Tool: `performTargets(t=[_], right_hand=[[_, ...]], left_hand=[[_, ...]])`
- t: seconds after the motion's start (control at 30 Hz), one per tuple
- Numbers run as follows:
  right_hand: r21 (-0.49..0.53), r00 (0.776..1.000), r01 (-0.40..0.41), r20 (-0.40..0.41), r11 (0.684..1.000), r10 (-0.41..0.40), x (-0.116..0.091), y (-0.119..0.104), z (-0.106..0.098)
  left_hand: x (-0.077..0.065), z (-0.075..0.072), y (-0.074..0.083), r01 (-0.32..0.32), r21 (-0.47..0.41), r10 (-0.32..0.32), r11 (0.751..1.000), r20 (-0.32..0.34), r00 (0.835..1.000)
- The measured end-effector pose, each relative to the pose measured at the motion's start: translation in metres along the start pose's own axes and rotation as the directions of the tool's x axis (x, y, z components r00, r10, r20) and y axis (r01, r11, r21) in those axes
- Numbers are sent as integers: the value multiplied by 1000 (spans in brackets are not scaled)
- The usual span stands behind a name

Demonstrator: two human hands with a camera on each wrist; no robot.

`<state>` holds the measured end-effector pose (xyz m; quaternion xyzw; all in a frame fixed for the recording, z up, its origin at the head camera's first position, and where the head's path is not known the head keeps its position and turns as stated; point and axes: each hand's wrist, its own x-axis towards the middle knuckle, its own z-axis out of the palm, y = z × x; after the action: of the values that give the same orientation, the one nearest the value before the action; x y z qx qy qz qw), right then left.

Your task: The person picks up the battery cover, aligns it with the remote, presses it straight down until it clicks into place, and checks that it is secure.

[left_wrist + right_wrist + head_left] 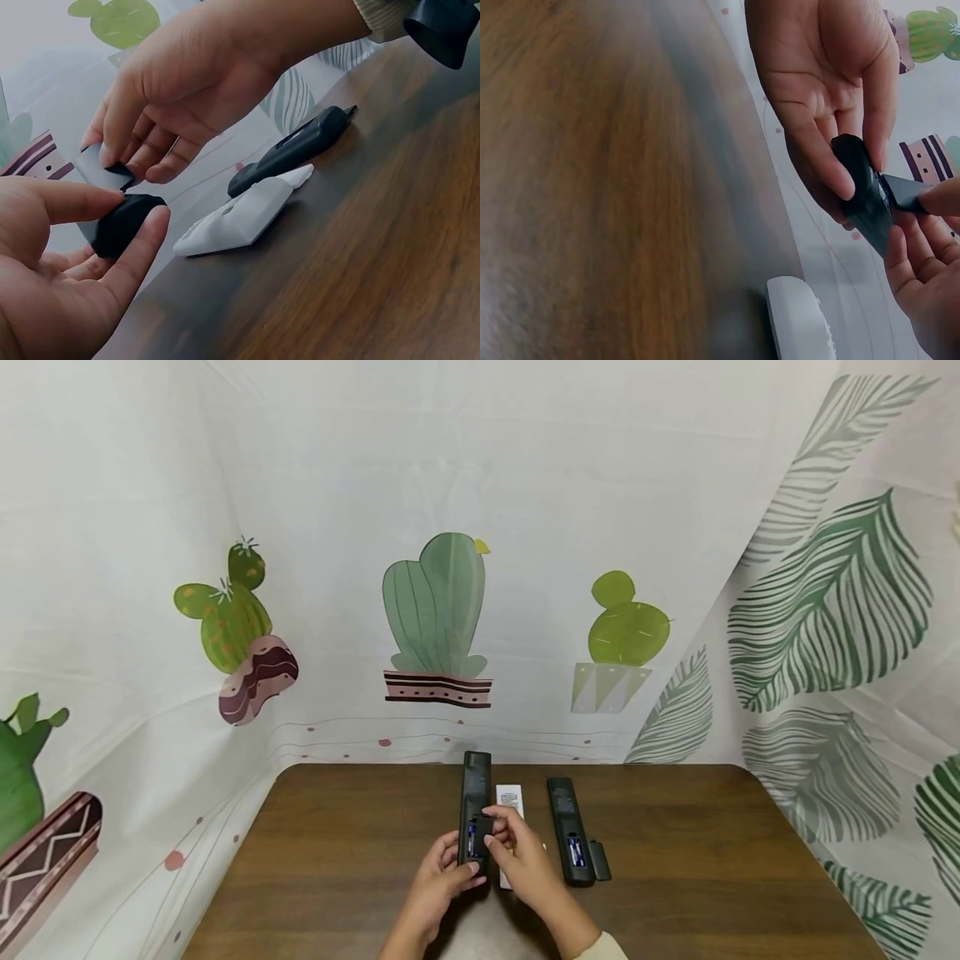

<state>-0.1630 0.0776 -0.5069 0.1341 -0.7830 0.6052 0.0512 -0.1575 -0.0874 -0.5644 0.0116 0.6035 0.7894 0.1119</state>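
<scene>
My left hand grips the lower end of a black remote control, its back turned up and its battery compartment open. Blue batteries show inside the compartment. Between thumb and fingers, my right hand pinches a black battery cover. In the right wrist view the cover stands at an angle at the remote's open side. Both hands are above the table, as the left wrist view shows, and the right fingers partly hide the cover in the head view.
Under the right hand lies a white remote control with a printed label. To its right is a second black remote, compartment open and blue batteries inside, with its loose cover alongside. A patterned cloth hangs behind the wooden table.
</scene>
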Motion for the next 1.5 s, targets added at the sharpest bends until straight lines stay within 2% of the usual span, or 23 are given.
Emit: performTargets(t=[0.27, 0.7, 1.1, 1.33, 1.5], right_hand=[[-20, 998, -46, 29, 999, 47, 4, 26, 7], [9, 995, 42, 86, 999, -43, 2, 38, 3], [-14, 997, -40, 73, 999, 41, 2, 31, 4], [-1, 998, -9, 57, 1000, 9, -2, 3, -1], [-2, 998, 19, 56, 1000, -19, -4, -1, -3]], left_hand=[[0, 2, 0, 2, 6, -3, 1000, 23, 1000], [1, 2, -4, 3, -11, -2, 1000, 39, 999], [0, 1, -3, 17, -42, -14, 999, 57, 998], [0, 2, -3, 21, -58, -18, 998, 57, 998], [0, 2, -4, 24, -66, -21, 997, 52, 998]])
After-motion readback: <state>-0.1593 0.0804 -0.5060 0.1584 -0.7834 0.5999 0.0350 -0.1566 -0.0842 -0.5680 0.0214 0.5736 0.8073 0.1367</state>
